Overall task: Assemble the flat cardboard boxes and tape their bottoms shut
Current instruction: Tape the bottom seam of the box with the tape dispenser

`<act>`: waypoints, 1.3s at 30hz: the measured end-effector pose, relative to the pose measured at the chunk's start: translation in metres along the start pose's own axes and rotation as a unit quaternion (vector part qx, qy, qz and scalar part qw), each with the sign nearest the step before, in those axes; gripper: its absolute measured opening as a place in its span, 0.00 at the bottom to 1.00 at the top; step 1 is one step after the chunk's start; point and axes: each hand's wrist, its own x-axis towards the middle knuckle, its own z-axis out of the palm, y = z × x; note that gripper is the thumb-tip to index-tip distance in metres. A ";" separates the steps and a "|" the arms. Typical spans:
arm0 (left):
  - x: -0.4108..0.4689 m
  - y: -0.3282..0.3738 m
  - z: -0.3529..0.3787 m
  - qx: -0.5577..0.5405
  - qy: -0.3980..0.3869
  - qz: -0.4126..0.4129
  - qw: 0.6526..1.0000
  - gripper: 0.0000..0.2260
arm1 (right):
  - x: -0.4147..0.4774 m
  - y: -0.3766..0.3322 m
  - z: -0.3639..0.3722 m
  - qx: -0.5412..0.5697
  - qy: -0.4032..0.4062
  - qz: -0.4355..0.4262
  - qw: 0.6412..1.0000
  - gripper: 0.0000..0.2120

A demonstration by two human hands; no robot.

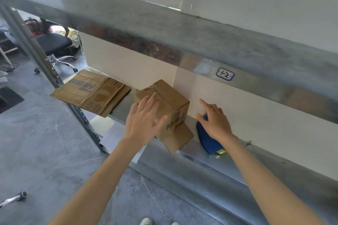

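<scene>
An assembled brown cardboard box (170, 100) stands on the metal shelf (192, 153), with one loose flap hanging toward the shelf's front edge. My left hand (144, 120) lies on its near side, fingers spread straight over the top edge and thumb against the front face. My right hand (214, 120) rests on a blue tape dispenser (208, 140) lying on the shelf just right of the box, index finger pointing up along the white wall. A stack of flat cardboard boxes (91, 91) lies at the shelf's left end, overhanging its edge.
A metal shelf beam (201, 41) runs overhead with a handwritten label (225, 73). The shelf's upright post (54, 78) stands at the left. A black office chair (54, 43) sits on the grey tiled floor beyond. White sheets (113, 133) lie below the shelf.
</scene>
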 end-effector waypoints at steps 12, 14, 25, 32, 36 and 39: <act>0.004 0.011 -0.003 0.015 -0.007 0.033 0.999 0.30 | -0.030 0.056 0.039 0.099 -0.116 0.147 0.977 0.36; 0.002 0.010 -0.004 0.004 0.004 0.036 0.999 0.29 | -0.027 0.058 0.044 0.126 -0.107 0.149 0.975 0.39; -0.002 0.000 -0.008 -0.007 -0.006 0.021 1.000 0.30 | 0.004 0.068 0.034 0.179 -0.149 0.183 0.955 0.46; -0.005 -0.003 -0.008 -0.014 -0.020 0.023 0.999 0.28 | -0.008 0.061 0.042 0.044 -0.052 0.146 0.987 0.33; -0.004 -0.003 -0.014 -0.062 0.007 0.014 0.998 0.25 | -0.019 0.059 0.032 -0.024 -0.022 0.064 0.997 0.32; -0.003 -0.004 -0.015 -0.069 0.004 0.018 0.997 0.25 | -0.028 0.058 0.018 -0.045 -0.015 0.028 0.998 0.31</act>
